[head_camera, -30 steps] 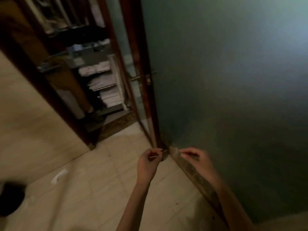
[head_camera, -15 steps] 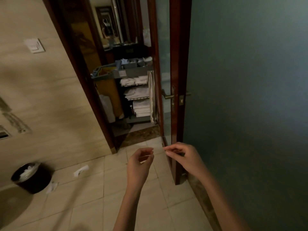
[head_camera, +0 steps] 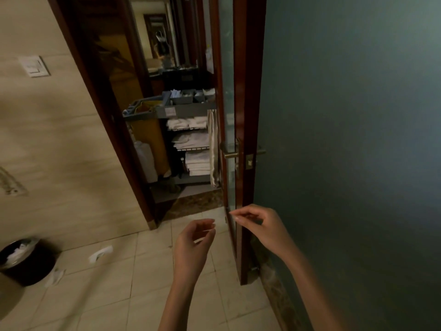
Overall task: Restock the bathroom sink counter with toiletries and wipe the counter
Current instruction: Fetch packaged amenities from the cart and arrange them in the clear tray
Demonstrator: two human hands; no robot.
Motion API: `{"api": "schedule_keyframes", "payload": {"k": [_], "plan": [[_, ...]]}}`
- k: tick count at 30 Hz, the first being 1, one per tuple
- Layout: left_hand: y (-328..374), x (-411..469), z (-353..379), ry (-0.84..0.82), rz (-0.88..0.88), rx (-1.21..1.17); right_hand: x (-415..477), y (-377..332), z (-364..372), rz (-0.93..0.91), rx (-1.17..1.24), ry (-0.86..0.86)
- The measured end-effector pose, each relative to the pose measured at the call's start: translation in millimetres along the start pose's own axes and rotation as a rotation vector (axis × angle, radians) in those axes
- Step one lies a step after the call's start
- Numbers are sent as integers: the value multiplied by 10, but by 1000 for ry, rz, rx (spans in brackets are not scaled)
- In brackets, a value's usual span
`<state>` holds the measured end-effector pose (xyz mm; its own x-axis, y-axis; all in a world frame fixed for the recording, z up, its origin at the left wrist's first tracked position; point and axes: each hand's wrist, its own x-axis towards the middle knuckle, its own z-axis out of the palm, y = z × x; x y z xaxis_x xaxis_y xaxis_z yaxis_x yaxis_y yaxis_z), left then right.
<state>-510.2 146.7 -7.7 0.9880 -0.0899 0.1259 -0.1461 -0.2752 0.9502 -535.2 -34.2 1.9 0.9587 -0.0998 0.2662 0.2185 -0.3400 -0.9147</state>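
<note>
A: Left hand (head_camera: 194, 244), right hand (head_camera: 255, 223): state?
B: Left loosely curled, nothing in it. Right pinches thumb to forefinger; cannot tell whether anything lies between. Both raised beside the door (head_camera: 248, 91) edge.
A: Toiletries?
B: Small blurred items in grey bins (head_camera: 182, 96) at the cart (head_camera: 171, 112) top edge, beyond the doorway; folded towels (head_camera: 191, 139) on the shelves below.

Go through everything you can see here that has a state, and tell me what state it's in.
Door: open, edge toward the camera.
Bin: no lid, paper waste inside.
Cart: shelves stacked with folded towels.
Paper scraps: lying on the floor near the bin.
Left hand: fingers loosely curled, holding nothing.
Right hand: fingertips pinched; anything held is too small to tell.
</note>
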Motion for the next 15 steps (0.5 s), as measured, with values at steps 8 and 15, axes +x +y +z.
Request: {"api": "schedule_keyframes", "payload": {"k": [8, 15], "plan": [[-97, 487, 54, 32, -38, 39, 517, 205, 123, 15, 12, -65], [-353, 1302, -135, 23, -40, -12, 1308, 425, 468, 37, 2, -63]]}}
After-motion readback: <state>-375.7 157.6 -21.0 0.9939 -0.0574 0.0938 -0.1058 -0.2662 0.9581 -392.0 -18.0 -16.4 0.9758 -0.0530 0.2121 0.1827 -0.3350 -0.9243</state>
